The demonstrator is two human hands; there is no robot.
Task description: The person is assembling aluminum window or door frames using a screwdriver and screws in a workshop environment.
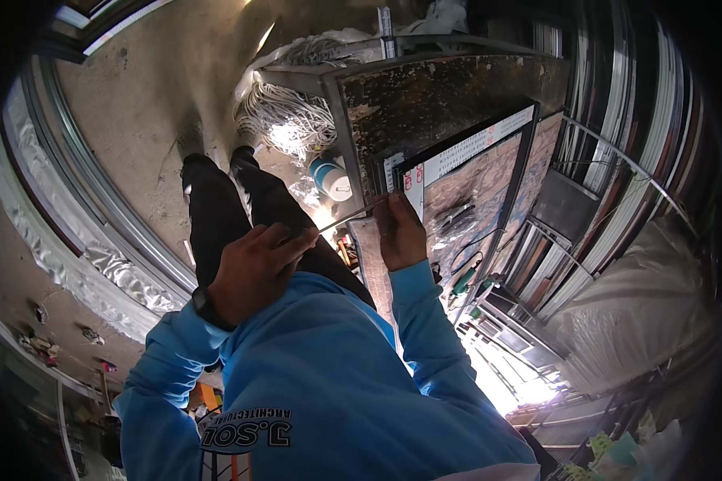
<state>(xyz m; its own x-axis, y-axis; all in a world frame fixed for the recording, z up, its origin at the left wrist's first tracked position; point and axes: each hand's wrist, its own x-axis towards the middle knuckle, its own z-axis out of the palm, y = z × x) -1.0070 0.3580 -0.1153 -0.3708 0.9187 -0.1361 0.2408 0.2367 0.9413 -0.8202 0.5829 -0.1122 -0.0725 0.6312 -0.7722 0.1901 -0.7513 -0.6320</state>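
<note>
Pinches one end of a thin light rod (346,217) in the left grip (258,266), above dark trousers (217,208). Has the right grip (399,228) at the rod's other end, beside the corner of a black-edged frame (521,171) with white printed strips (467,150), fingertips too shadowed to read. Wears blue sleeves (172,345) and a dark watch (204,305) on the left wrist. Shows the frame lying on a scuffed, dark tabletop (449,90). Includes tangled pale cable (285,116) and a blue-and-white bucket (330,179) beside the tabletop, and, far right, long profiles (610,152) near a bulky plastic-wrapped bundle (630,313).
</note>
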